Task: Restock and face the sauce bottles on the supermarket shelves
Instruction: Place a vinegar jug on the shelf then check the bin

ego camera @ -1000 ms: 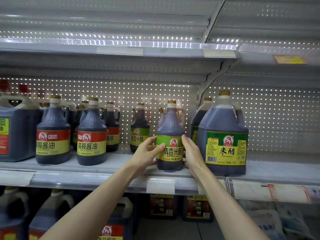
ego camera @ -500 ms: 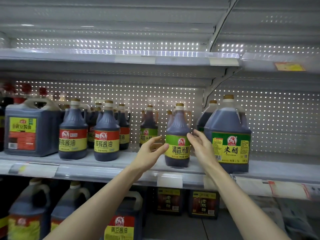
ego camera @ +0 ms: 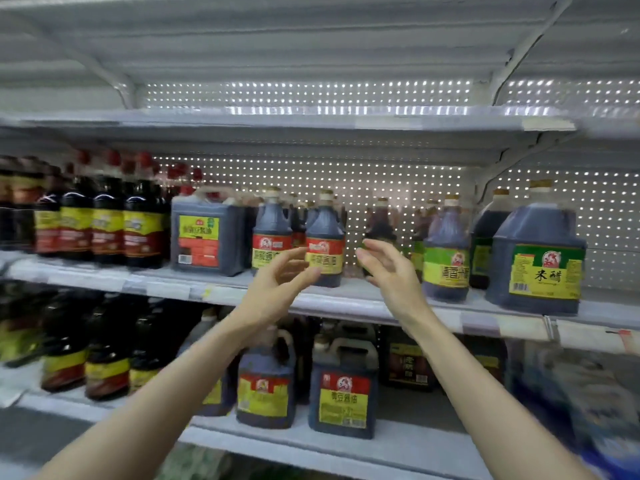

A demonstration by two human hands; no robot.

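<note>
Head view: your left hand [ego camera: 273, 292] and right hand [ego camera: 391, 275], spread empty, flank the upright red-labelled bottle [ego camera: 325, 225]; left nearer.

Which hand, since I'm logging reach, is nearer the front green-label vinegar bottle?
Right. The right hand hovers just left of the green-label vinegar bottle, not touching; the left hand is farther left, before the red-label soy sauce bottles.

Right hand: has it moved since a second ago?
Yes: the right hand has let go of the green-label bottle and shifted left, away from the big vinegar jug.
</note>
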